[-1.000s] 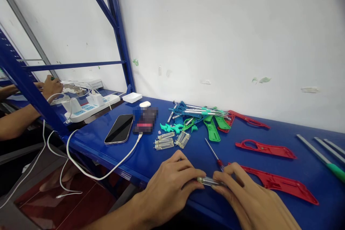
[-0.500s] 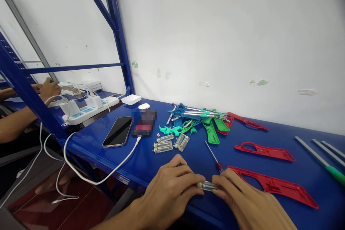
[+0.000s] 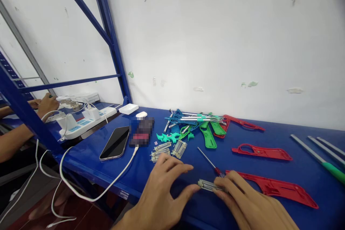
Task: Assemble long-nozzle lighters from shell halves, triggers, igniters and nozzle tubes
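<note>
A small clear plastic part [image 3: 206, 185] with metal rods in it is pinched at its right end between the thumb and fingers of my right hand [image 3: 249, 203]. My left hand [image 3: 163, 188] is open, thumb and fingers spread apart; its thumb tip is right beside the part's left end, and I cannot tell whether they touch. Just beyond my right hand lies a screwdriver [image 3: 210, 161] with a thin shaft and a red and clear handle. A red plastic handle half [image 3: 287, 190] lies partly behind the right hand. Similar clear parts [image 3: 180, 148] lie beyond my left hand.
A pile of blue frames [image 3: 176, 116], metal rods and green handle pieces [image 3: 208, 137] sits near the wall. Teal pieces [image 3: 168, 137], another red handle half [image 3: 265, 152], rods [image 3: 307, 147], a phone [image 3: 115, 143] and a white cable [image 3: 107, 191] lie around. Another person's hand [image 3: 47, 106] is at far left.
My left hand has let go of the clear part's left end, opened and moved left. My right hand still grips the part. The view has shifted slightly.
</note>
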{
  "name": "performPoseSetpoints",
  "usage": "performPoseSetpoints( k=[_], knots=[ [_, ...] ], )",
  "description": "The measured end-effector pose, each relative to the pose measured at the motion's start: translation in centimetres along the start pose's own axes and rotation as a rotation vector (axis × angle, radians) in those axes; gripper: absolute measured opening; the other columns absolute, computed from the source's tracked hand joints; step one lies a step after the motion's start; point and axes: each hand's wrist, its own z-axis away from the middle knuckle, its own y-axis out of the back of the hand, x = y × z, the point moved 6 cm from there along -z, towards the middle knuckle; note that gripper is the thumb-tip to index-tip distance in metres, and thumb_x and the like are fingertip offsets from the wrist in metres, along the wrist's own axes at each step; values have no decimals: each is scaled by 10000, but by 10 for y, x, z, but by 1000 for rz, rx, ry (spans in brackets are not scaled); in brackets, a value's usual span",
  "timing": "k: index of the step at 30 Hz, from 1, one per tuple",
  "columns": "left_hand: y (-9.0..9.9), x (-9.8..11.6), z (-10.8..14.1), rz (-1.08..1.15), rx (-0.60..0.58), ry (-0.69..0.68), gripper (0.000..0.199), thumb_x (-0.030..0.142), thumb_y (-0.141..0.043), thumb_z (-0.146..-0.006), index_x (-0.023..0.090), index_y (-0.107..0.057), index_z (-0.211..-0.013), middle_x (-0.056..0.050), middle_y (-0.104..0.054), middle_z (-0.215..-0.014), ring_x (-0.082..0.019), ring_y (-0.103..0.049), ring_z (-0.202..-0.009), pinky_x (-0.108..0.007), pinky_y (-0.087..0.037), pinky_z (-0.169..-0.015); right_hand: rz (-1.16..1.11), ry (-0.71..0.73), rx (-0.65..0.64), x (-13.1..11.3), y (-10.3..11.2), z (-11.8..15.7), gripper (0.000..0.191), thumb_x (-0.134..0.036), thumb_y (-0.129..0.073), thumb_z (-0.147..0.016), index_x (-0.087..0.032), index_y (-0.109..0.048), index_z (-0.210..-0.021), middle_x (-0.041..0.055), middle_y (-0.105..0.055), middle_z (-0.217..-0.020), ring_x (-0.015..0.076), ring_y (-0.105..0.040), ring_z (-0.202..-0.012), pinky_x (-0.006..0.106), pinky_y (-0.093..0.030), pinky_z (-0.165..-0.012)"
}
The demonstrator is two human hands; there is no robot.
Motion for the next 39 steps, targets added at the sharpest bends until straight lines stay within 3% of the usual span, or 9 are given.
performPoseSetpoints(
  k=[4, 7, 11, 16, 20, 23, 27, 34, 39],
  knots=[
    [4, -11, -7, -281, 55, 20, 248, 211, -598, -988, 228, -700, -1213, -94, -697, -1234, -313, -576, -1203, -583, -540, -1015, 4, -27, -48, 3, -5, 5, 620, -240, -165, -1120, -266, -773, -1001, 28, -770, -909, 99, -590, -370, 183, -397, -298],
    [-5, -17, -10, -383, -37, 47, 327, 205, -567, -993, 228, -672, -1302, -102, -684, -1342, -371, -518, -1351, -675, -479, -1082, -19, -17, -26, 3, -7, 8, 603, -255, -186, -1121, -273, -773, -983, 27, -763, -881, 99, -586, -364, 180, -387, -286],
    [-16, -14, -9, -366, -165, 83, 352, 216, -531, -1010, 214, -661, -1337, -101, -673, -1401, -380, -500, -1416, -712, -428, -1136, -48, -29, -3, 5, -7, 8, 590, -272, -195, -1122, -272, -771, -992, 42, -762, -884, 110, -593, -363, 186, -397, -279],
    [-24, -13, -9, -254, -237, 56, 391, 229, -543, -1007, 258, -623, -1388, -72, -603, -1499, -354, -424, -1494, -676, -440, -1159, -101, -27, 7, 4, -7, 6, 553, -279, -233, -1121, -283, -770, -986, 36, -753, -869, 102, -595, -366, 168, -395, -281],
    [-7, -30, -21, -297, -128, 93, 313, 223, -546, -1006, 224, -689, -1284, -109, -646, -1412, -347, -463, -1446, -643, -430, -1168, -128, -34, -7, 5, -8, 4, 500, -277, -275, -1118, -311, -766, -1029, 22, -746, -858, 98, -598, -378, 159, -388, -295],
    [7, -39, -36, -339, -128, 126, 279, 192, -518, -1017, 180, -724, -1205, -132, -684, -1312, -350, -493, -1383, -629, -420, -1159, -67, -19, -24, 3, -8, 2, 536, -262, -234, -1118, -303, -763, -1044, 25, -755, -886, 98, -597, -383, 163, -374, -290],
    [14, -36, -57, -333, -221, 119, 253, 210, -548, -1020, 176, -731, -1192, -126, -693, -1278, -326, -538, -1313, -569, -453, -1125, 3, -31, -15, 0, -5, 2, 592, -254, -162, -1117, -286, -751, -1067, 27, -758, -893, 111, -607, -387, 185, -399, -295],
    [2, -21, -75, -300, -480, 45, 324, 250, -700, -952, 239, -713, -1276, -90, -696, -1321, -316, -553, -1344, -505, -448, -1136, -46, -101, 10, -1, -7, 2, 522, -390, -178, -1140, -261, -675, -1044, 23, -724, -876, 157, -726, -544, 219, -446, -322],
    [-9, -16, -73, -299, -543, 79, 359, 255, -681, -965, 271, -692, -1323, -90, -695, -1304, -298, -613, -1274, -452, -487, -1083, -93, -208, 87, 5, -1, 4, 375, -425, -238, -1137, -228, -553, -1080, 7, -658, -820, 130, -591, -364, 259, -372, -289]
  ],
)
